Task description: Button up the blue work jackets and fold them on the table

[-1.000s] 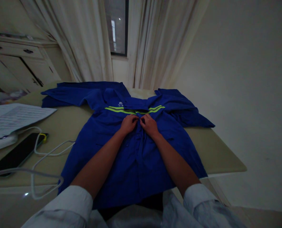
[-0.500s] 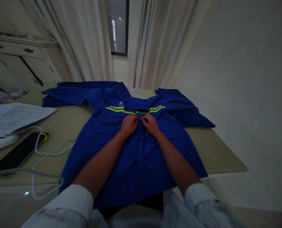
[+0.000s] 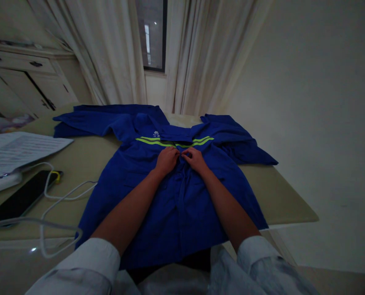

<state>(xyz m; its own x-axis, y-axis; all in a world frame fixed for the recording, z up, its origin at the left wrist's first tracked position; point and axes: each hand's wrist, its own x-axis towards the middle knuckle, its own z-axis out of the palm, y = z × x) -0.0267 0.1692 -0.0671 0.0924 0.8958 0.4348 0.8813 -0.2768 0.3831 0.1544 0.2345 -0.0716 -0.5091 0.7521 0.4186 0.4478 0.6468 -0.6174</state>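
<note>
A blue work jacket [image 3: 139,209] with yellow-green chest stripes and a small white logo lies spread on the table, collar away from me. Its sleeves reach out to both sides, and the lower hem hangs toward my lap. My left hand [image 3: 167,159] pinches the front placket just below the stripes. Close beside it, my right hand [image 3: 195,159] pinches the same front edge, fingertips nearly meeting the left ones. Whatever small part of the placket lies between the fingertips is hidden. Below the hands the placket is wrinkled.
The jacket covers much of the yellowish table [image 3: 288,196]. On the left lie printed papers [image 3: 25,147], a black phone [image 3: 19,198], a white device [image 3: 4,184] and a looping white cable [image 3: 44,217]. Behind stand curtains [image 3: 108,49] and a cabinet [image 3: 25,82]; a wall [image 3: 318,102] is at right.
Almost nothing differs. Both hands stay at the placket with only slight finger movement, and the whole view has shifted very slightly.
</note>
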